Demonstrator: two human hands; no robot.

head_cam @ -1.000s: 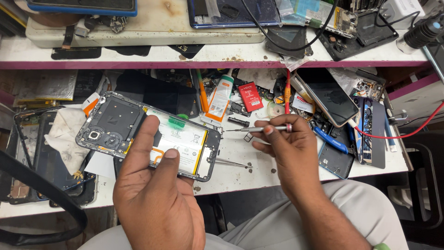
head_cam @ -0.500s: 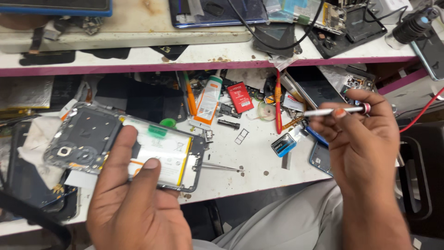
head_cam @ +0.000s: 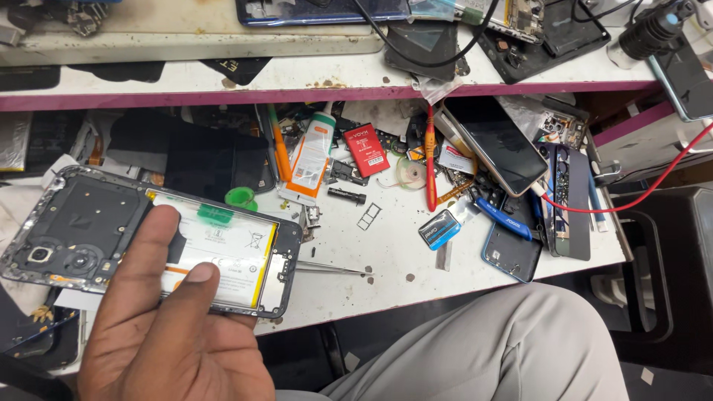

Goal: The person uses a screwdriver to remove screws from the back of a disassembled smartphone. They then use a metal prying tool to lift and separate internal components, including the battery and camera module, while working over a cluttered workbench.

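Gripping the opened phone [head_cam: 82, 223] in the left hand [head_cam: 163, 327], held it tilted over the near edge of the white bench [head_cam: 394, 260]; fingers [head_cam: 148, 238] curled closed round the frame, 1 laid across the dark back plate, thumb pressed on the white battery [head_cam: 230, 249]; saw nothing of the right hand, so could not tell its state; judged the step to be inspection of the exposed inside, back cover off, battery seated in its bay with a green tab [head_cam: 217, 214] at its upper edge; judged that any further work called for a fine tool and a steady hold on the frame; noted thin metal tweezers [head_cam: 334, 269] lying on the bench just beside the phone's right end; found little by way of containers; spotted 1 small blue-and-black box [head_cam: 438, 229] near the middle of the bench, contents impossible to tell; spotted an empty card tray [head_cam: 368, 215] lying flat close by; noted the shelf [head_cam: 186, 78] above loaded with phone parts and cables; passed over a red screwdriver [head_cam: 430, 160], a white-and-orange tube [head_cam: 312, 156] and a dark phone [head_cam: 497, 145] among loose parts.
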